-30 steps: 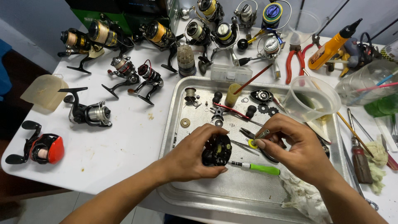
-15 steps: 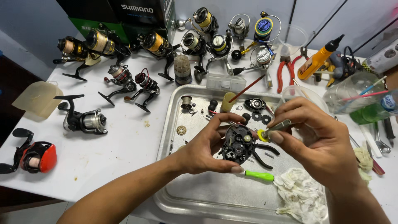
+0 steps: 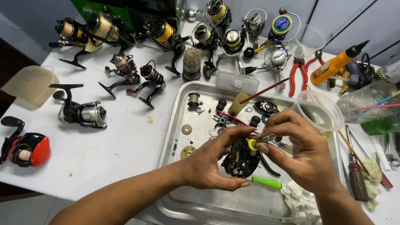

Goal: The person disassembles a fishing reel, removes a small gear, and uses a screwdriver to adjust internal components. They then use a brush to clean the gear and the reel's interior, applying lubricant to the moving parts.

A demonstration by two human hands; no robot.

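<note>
Head view: our left hand [image 3: 208, 164] is closed around the black reel body [image 3: 241, 160], held above the metal tray [image 3: 175, 125]. Our right hand [image 3: 304, 154] pinches silver tweezers [image 3: 266, 138] at the yellow gear [image 3: 252, 144]. Best to keep the body steady, seat the gear squarely, and work over the tray for any drops.

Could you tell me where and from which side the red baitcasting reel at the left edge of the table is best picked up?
Probably grip the red baitcasting reel across its rounded red body, coming from above. Its black handle sticks out at the far left, so the body is the compact, graspable part.
</note>
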